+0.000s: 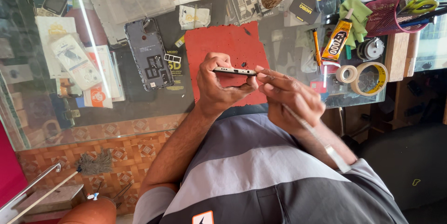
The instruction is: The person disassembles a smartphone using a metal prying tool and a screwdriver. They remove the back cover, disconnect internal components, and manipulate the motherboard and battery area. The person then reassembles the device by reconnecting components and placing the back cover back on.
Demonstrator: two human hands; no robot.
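L hand (215,86) fingers (219,61) are clamping a phone (234,71) edge-up over the red mat (233,42) at the near side of the glass counter (139,117). R hand (289,97) fingers are pinching a thin white tool (321,140), tip touching the phone's right end — prying looks underway, seam not visibly open yet. A grey back cover (149,59) is lying off to the left, glue tube (337,40) and tape rolls (370,77) to the right — reassembly prob. still ahead.

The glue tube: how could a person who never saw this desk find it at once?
Start at the red mat on the glass desk, then look right, toward the pink basket. The glue tube lies beside it, yellow and black with a long nozzle, above two tape rolls.
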